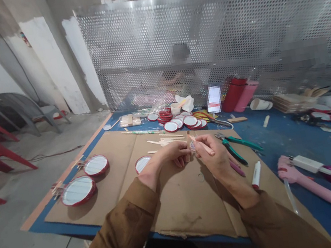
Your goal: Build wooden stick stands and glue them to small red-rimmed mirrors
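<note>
Above the middle of the cardboard sheet (186, 206), my left hand (175, 153) pinches a small tan piece with a patterned patch (192, 145). My right hand (213, 152) meets it from the other side, its fingers closed around a thin pale stick (194, 140) whose kind is partly hidden. Behind my left wrist lies a white disc with a red rim (142, 164). Loose wooden craft sticks (168, 140) are scattered just beyond my hands. Teal-handled pliers (236, 152) rest right of my right hand, near a white marker with a red cap (257, 174).
Two red-rimmed round pieces (78, 190) with clamped sticks sit at left. Red-rimmed discs (190, 121) pile up at the back, near a red bottle (234, 94) and a phone (214, 99). A pink glue gun (310, 184) lies right. A perforated metal panel (144, 38) stands behind.
</note>
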The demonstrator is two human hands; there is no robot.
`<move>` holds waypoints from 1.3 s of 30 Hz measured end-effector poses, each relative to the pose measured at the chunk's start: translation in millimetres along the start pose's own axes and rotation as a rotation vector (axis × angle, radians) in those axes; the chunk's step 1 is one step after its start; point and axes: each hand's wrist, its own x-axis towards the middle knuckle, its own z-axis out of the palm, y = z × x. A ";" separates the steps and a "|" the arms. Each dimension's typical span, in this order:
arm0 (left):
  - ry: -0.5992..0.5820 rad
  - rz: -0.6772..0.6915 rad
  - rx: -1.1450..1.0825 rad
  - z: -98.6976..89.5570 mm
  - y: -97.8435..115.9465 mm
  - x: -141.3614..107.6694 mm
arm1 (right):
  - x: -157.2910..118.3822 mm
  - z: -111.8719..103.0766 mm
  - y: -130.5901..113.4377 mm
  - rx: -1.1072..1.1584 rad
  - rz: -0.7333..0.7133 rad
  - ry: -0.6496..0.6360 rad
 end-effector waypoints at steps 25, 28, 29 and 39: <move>-0.011 0.020 0.028 -1.2 -5.8 3.1 | -0.8 -0.7 -3.7 0.021 -0.006 -0.051; -0.002 0.011 0.049 -1.1 -5.0 2.4 | -1.4 -1.0 -3.8 0.011 -0.002 -0.061; 0.000 0.015 0.053 -1.1 -4.9 2.3 | -1.4 -1.2 -3.8 0.007 0.000 -0.065; -0.008 0.016 0.034 -1.6 -4.7 2.5 | 0.3 -2.0 -8.9 -0.005 -0.011 -0.050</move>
